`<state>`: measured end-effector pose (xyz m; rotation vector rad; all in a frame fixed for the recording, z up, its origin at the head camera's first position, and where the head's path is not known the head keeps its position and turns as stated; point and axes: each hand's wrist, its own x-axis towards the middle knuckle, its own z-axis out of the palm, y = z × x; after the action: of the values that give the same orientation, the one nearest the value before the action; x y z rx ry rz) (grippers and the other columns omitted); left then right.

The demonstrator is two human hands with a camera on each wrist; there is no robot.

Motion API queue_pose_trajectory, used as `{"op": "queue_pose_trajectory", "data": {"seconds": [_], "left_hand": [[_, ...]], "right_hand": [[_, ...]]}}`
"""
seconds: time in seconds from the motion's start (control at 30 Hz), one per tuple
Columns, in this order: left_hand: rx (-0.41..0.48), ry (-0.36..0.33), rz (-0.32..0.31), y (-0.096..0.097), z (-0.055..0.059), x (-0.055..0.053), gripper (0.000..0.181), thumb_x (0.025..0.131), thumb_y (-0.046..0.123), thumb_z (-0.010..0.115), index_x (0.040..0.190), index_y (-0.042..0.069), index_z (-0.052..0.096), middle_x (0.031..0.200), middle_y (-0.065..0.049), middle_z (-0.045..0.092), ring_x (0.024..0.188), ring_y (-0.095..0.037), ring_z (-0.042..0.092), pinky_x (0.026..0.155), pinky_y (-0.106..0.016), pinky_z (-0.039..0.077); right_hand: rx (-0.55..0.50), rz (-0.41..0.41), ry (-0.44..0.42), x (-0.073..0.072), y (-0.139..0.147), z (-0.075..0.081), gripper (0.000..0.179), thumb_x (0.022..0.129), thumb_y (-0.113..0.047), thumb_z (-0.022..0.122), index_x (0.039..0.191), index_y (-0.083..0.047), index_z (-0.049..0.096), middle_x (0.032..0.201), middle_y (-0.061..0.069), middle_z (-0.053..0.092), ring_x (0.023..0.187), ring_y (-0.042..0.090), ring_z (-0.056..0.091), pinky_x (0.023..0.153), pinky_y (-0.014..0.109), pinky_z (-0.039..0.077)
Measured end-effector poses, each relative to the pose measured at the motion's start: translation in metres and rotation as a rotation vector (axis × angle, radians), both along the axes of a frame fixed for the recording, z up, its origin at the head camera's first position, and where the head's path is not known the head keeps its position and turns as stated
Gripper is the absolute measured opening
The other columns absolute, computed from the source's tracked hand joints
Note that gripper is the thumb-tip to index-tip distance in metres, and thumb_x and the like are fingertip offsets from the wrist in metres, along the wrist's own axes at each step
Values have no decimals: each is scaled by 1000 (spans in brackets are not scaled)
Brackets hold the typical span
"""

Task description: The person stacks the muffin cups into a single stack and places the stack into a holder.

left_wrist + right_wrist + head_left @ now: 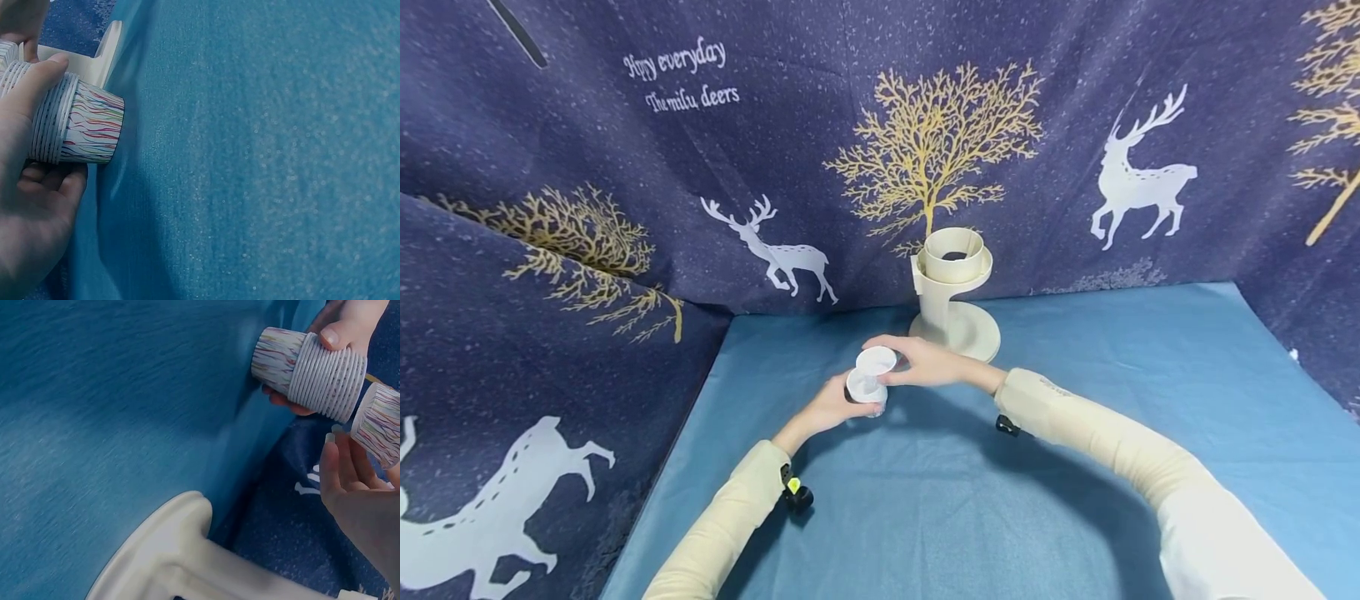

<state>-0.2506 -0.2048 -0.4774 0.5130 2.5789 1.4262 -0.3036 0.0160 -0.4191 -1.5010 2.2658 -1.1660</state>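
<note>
My left hand (829, 406) grips a nested stack of paper cups (100, 125), white with wavy coloured stripes, thumb on one side and fingers on the other. The stack's several rims lie close together, as the right wrist view also shows. Just above the stack's open end, my right hand (925, 364) holds a paper cup (380, 422) of the same pattern by its side, apart from the stack. Both white mouths face up toward the head camera. Part of my right hand's grip is cut off in the right wrist view.
Behind my right hand stands a cream cup holder (935, 308) with a round base and a ring on top, a wide cylinder (953, 265) sitting in the ring. Blue cloth (970, 500) covers the table, and a dark blue curtain (775, 150) with deer and trees hangs behind.
</note>
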Motion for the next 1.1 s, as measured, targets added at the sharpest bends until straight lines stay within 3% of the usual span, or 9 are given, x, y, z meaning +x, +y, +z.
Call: {"op": "queue_pose_trajectory", "data": {"seconds": [0.2,0.47,0.6,0.8,1.1], "left_hand": [[5,52,-8,-1,-4,0,54,73,27,77,117,8,53,103,-8,64,84,-13,60,68,-27,49],[-13,-17,20,1,0,2,56,73,28,77,118,10,52,109,-7,63,91,-15,59,74,-28,49],[-4,-19,17,0,1,2,54,72,29,78,117,11,52,108,-5,62,91,-14,58,73,-28,48],[-5,-1,12,1,3,3,54,72,24,78,117,8,54,111,-8,62,96,-14,56,80,-29,46],[-14,-28,14,-1,1,1,50,74,24,76,115,5,53,102,-11,62,75,-13,58,54,-34,50]], "right_hand": [[41,-12,50,3,-8,-2,55,87,-30,62,135,-13,42,132,3,51,111,12,52,83,29,50],[39,-12,154,5,-17,-3,55,86,-30,64,133,-10,44,129,4,53,108,13,53,83,26,47],[30,3,186,6,-21,-4,54,85,-29,65,132,-10,45,125,6,56,110,16,53,89,34,45],[75,-12,182,8,-25,-7,55,84,-29,66,132,-12,46,123,4,56,110,16,52,90,34,44],[140,-39,171,9,-24,-10,60,81,-34,67,132,-10,47,121,8,56,109,19,52,89,34,45]]}}
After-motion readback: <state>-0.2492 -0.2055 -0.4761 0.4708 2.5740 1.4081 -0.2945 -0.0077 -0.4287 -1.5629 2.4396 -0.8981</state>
